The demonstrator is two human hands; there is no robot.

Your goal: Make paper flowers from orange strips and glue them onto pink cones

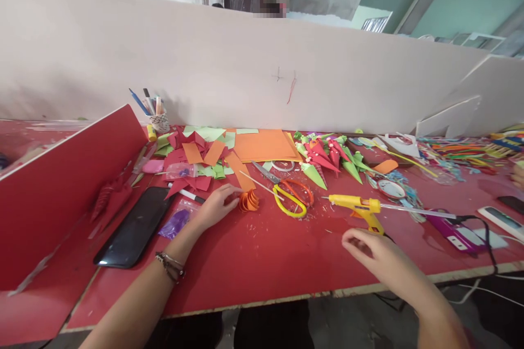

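My left hand (215, 204) rests on the red table (262, 262), fingers pinched on a small folded orange paper fan (249, 200). My right hand (374, 256) hovers low over the table just in front of a yellow glue gun (360, 207), fingers loosely curled and holding nothing. The glue gun stands on the table, nozzle pointing left, a clear glue stick poking out behind it. Yellow-and-orange-handled scissors (289, 193) lie between the fan and the glue gun. A thin white stick (260, 184) lies by the scissors.
A black phone (135, 226) lies left beside a red divider board (61, 191). Red, orange and green paper pieces (204, 155), an orange sheet (262, 144), paper cones (323, 158), a pen cup (158, 117), a tape roll (391, 188) and a purple device (454, 232) crowd the back. Another person's hand (519, 174) shows far right.
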